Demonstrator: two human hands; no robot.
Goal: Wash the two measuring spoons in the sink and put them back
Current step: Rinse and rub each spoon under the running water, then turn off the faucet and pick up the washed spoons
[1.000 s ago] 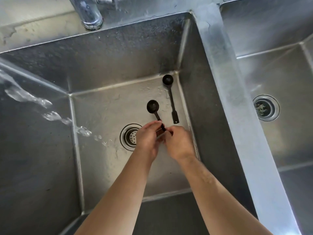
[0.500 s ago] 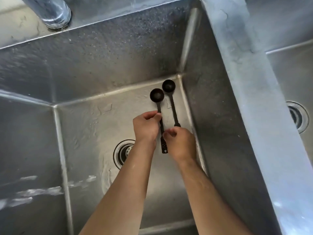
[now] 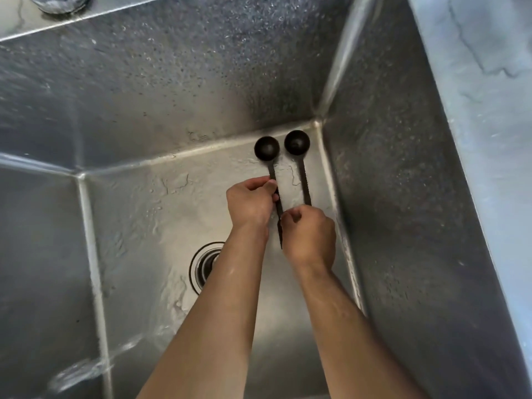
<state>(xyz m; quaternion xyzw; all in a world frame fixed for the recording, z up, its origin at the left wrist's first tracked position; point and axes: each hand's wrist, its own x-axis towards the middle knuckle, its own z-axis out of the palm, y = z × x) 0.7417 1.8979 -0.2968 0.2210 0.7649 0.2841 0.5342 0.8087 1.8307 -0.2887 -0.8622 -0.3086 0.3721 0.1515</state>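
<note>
Two black long-handled measuring spoons lie side by side at the far right corner of the wet steel sink (image 3: 138, 214), bowls toward the back wall. My left hand (image 3: 250, 200) pinches the handle of the left spoon (image 3: 267, 148) midway along. My right hand (image 3: 309, 234) pinches the same handle lower down, near its end. The right spoon (image 3: 297, 143) rests on the sink floor just beside them; its handle end disappears behind my right hand's fingers.
The round drain (image 3: 205, 266) sits left of my left forearm. A faucet base (image 3: 59, 2) shows at the top left on the rim. The steel divider (image 3: 483, 116) to a second basin runs down the right. Water splashes at the lower left.
Both hands have carried the left spoon away from the drain toward the far right corner, so it now lies parallel and close to the other spoon. The view has moved closer.
</note>
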